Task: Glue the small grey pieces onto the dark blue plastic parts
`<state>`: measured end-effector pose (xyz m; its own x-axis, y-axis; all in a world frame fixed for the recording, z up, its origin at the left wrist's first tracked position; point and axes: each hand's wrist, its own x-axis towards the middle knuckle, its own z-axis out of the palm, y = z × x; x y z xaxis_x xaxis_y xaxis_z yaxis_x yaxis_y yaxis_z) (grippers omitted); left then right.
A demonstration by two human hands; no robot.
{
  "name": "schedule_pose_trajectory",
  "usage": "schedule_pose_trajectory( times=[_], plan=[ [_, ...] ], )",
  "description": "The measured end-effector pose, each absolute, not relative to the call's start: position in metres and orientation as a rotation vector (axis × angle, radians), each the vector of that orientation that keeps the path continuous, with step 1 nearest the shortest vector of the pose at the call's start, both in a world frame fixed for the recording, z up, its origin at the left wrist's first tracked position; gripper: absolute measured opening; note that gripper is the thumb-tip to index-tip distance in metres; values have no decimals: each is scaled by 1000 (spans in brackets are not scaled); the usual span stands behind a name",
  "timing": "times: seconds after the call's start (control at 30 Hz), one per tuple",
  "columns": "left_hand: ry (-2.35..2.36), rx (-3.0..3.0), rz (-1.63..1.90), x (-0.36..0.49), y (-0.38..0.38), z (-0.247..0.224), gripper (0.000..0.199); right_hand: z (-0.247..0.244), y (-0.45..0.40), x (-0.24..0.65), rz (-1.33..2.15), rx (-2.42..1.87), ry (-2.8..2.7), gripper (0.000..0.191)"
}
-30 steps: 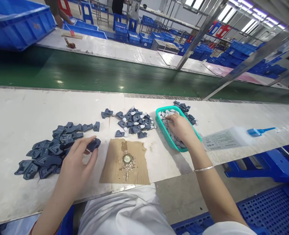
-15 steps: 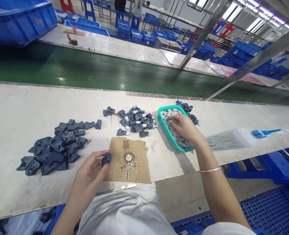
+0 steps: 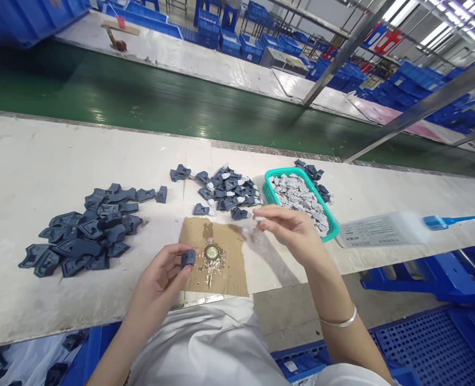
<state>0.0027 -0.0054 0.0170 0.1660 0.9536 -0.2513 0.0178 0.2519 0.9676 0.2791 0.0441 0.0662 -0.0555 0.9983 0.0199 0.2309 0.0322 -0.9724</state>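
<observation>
My left hand [image 3: 161, 279] pinches a dark blue-grey moulded plastic piece [image 3: 188, 259] over the left edge of a brown cardboard sheet [image 3: 233, 268]. On the cardboard sits a small round cap [image 3: 212, 252] with shiny wet splatter around it. My right hand [image 3: 289, 230] is closed in a pinch on a small light grey piece [image 3: 258, 218], mostly covered by the fingertips. Behind that hand stands a green plastic basket [image 3: 334, 231] full of similar light grey pieces [image 3: 296, 193]. Dark pieces with light grey ends [image 3: 227, 187] lie heaped left of the basket.
A pile of plain dark pieces [image 3: 84, 236] spreads across the left of the table [image 3: 28, 161]. More dark pieces [image 3: 312, 171] lie behind the basket. A white bottle with a blue nozzle [image 3: 402, 227] lies at the right. Beyond the table runs a green conveyor belt [image 3: 141, 102].
My right hand has come out of the basket, moving left toward the cardboard with a light grey piece. My left hand has shifted slightly right with the dark piece.
</observation>
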Motion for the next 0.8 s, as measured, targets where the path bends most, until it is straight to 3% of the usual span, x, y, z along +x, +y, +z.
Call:
schedule_pose_trajectory(
  times=[0.37, 0.67, 0.8],
  plan=[
    [1153, 1075, 871, 6, -4, 7, 26, 38, 29, 228, 1052, -1337, -1826, 9],
    [1142, 1287, 871, 4, -4, -4, 20, 24, 29, 215, 720, -1071, -2275, 22],
    [1160, 1348, 841, 5, -3, -3, 19, 26, 29, 215, 821, -1122, -2177, 20]
  ],
)
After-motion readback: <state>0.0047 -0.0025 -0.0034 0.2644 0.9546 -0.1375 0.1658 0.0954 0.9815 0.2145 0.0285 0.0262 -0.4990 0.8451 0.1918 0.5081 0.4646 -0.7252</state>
